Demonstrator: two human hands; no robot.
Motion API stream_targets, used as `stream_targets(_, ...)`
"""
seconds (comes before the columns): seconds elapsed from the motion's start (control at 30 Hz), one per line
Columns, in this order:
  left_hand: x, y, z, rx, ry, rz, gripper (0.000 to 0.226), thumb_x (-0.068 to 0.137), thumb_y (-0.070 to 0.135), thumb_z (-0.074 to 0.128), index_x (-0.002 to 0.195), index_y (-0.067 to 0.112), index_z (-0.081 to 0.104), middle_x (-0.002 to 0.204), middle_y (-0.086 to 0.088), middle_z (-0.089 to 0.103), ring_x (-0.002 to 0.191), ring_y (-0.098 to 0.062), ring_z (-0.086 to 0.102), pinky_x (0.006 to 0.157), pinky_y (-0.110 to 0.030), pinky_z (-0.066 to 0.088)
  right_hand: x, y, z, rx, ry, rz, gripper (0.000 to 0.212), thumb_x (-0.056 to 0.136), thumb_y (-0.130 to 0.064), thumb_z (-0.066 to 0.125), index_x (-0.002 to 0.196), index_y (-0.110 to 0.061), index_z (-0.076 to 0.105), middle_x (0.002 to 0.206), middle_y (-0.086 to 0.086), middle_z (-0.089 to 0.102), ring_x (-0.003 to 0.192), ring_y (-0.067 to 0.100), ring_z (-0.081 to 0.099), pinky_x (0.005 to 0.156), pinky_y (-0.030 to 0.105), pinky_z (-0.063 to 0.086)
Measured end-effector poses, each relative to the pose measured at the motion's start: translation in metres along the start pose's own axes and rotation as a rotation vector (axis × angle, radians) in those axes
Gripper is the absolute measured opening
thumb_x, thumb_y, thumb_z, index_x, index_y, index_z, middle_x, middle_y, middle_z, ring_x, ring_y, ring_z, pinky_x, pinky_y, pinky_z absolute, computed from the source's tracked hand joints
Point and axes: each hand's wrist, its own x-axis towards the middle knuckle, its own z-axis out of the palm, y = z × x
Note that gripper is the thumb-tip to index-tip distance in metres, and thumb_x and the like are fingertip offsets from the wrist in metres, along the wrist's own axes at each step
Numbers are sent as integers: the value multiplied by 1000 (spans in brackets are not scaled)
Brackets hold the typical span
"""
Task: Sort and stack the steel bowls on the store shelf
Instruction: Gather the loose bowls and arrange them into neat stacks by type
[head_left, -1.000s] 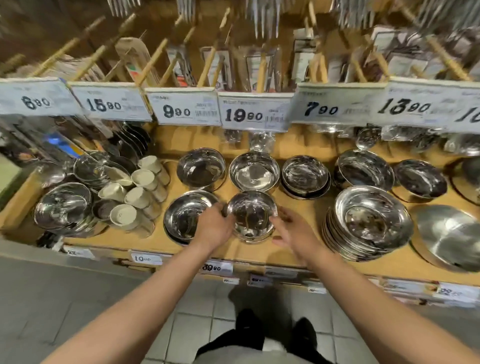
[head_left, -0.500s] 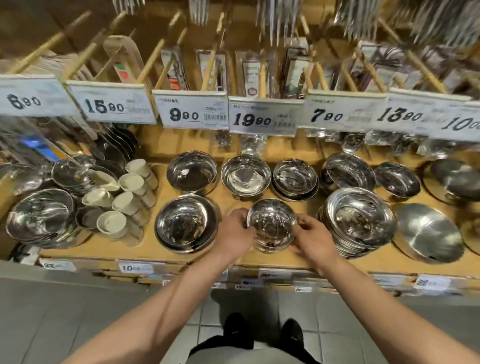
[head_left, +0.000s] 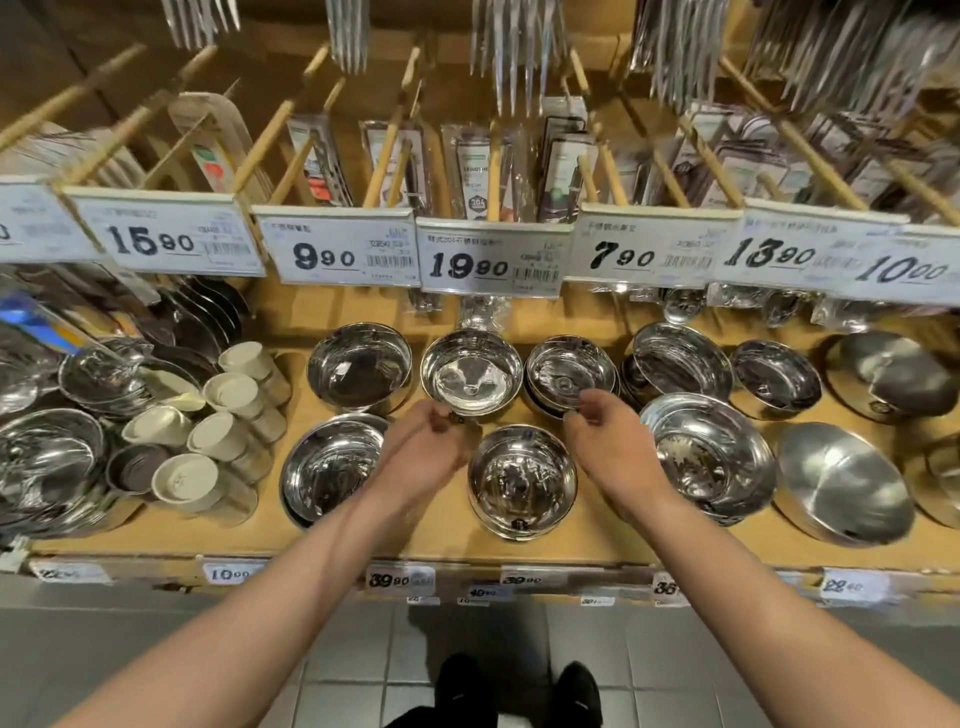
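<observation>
1. Both hands are off the small steel bowl (head_left: 522, 480) now. Half a sec ago they gripped its rim on both sides; it now sits alone at the front of the wooden shelf (head_left: 447, 540), upright, between the wide shallow bowl (head_left: 332, 467) on its left and the tall stack of bowls (head_left: 709, 460) on its right.
2. Left hand (head_left: 431, 452): lifted just behind and left of that bowl, fingers loosely curled, holding nothing as far as I can see. Fingertips hover near the front rim of the middle back-row bowl (head_left: 471, 371), under the 19.90 tag (head_left: 491, 257); contact unclear.
3. Right hand (head_left: 605, 441): same story, relaxed, empty, fingertips close to the nested bowls (head_left: 570, 374) in the back row. Can't tell if touching.
4. Meaning, imo: the front bowl is placed or squared up, that step's done, and the hands are heading to the back row for the next pick.
5. Still unsorted by the look of it: back row has a deep bowl (head_left: 359, 366) at left, plus two more bowls at right (head_left: 680, 364) and (head_left: 776, 376), sizes mixed.
6. Off-task stuff: cream cups (head_left: 218, 415) lying at left, a brushed bowl (head_left: 844, 483) tilted far right.
7. Risk: polished steel, slippery rims, nested ones may stick together when lifted.
</observation>
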Motion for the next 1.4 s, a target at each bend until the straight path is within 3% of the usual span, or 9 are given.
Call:
stream_targets(0.2, 18, 19, -22, 5, 15, 20, 17, 94, 14, 65, 110, 16, 64, 98, 0, 69, 86, -16, 66, 68, -25, 55, 67, -11, 10, -132, 29, 152, 48, 100, -20, 58, 139, 5, 47, 137, 25, 57, 121, 39, 59, 99, 37, 49)
stream_targets(0.37, 26, -1, -62, -29, 191, -62, 13, 96, 15, 63, 107, 19, 68, 102, -6, 74, 97, -33, 71, 95, -54, 56, 91, -3, 19, -335, 83, 223, 58, 95, -15, 62, 143, 8, 37, 143, 29, 43, 133, 45, 43, 111, 49, 42)
stream_targets(0.67, 28, -27, -90, -102, 302, -146, 20, 95, 13, 58, 108, 27, 65, 103, 1, 68, 89, -20, 68, 87, -42, 60, 103, 6, 26, -510, 59, 366, 73, 90, -20, 74, 143, 11, 35, 141, 30, 46, 131, 43, 47, 111, 47, 44)
stream_targets(0.73, 27, -26, -87, -84, 293, -146, 19, 97, 15, 58, 103, 32, 63, 102, 0, 69, 84, -18, 66, 78, -36, 59, 106, 9, 25, -463, 37, 432, 64, 91, -21, 73, 139, 10, 44, 138, 28, 52, 127, 41, 53, 107, 46, 49)
stream_targets(0.87, 26, -25, -79, -144, 241, -150, 19, 99, 11, 56, 105, 28, 63, 99, -4, 67, 90, -25, 63, 95, -53, 55, 110, 14, 25, -293, 17, 520, 59, 96, -30, 67, 136, 10, 51, 134, 26, 60, 117, 39, 62, 97, 43, 56)
stream_targets(1.03, 26, -19, -73, -152, 206, -151, 20, 99, 7, 55, 109, 21, 64, 102, -9, 67, 87, -25, 59, 91, -53, 55, 110, 11, 20, -55, -109, 509, 43, 101, -6, 52, 141, 9, 49, 140, 26, 56, 126, 37, 60, 106, 42, 50)
stream_targets(1.1, 26, -14, -68, -134, 208, -151, 21, 99, 5, 55, 114, 17, 64, 103, -8, 67, 87, -23, 61, 94, -51, 55, 107, 7, 17, -5, -98, 524, 48, 103, -11, 52, 147, 4, 41, 127, 16, 64, 105, 29, 70, 106, 41, 50)
stream_targets(1.27, 23, 4, -59, -131, 147, -124, 17, 98, 5, 56, 107, 17, 65, 106, -13, 68, 93, -27, 64, 97, -52, 55, 101, -6, 8, 227, -135, 485, 54, 100, -3, 54, 151, 0, 35, 145, 21, 52, 89, 30, 64, 58, 27, 61)
stream_targets(1.4, 19, 20, -52, -115, 132, -94, 15, 98, 7, 59, 104, 18, 67, 104, -9, 70, 107, -35, 68, 100, -54, 54, 75, -19, -7, 331, -119, 459, 44, 100, -3, 52, 144, 2, 46, 141, 24, 55, 103, 31, 65, 79, 38, 64)
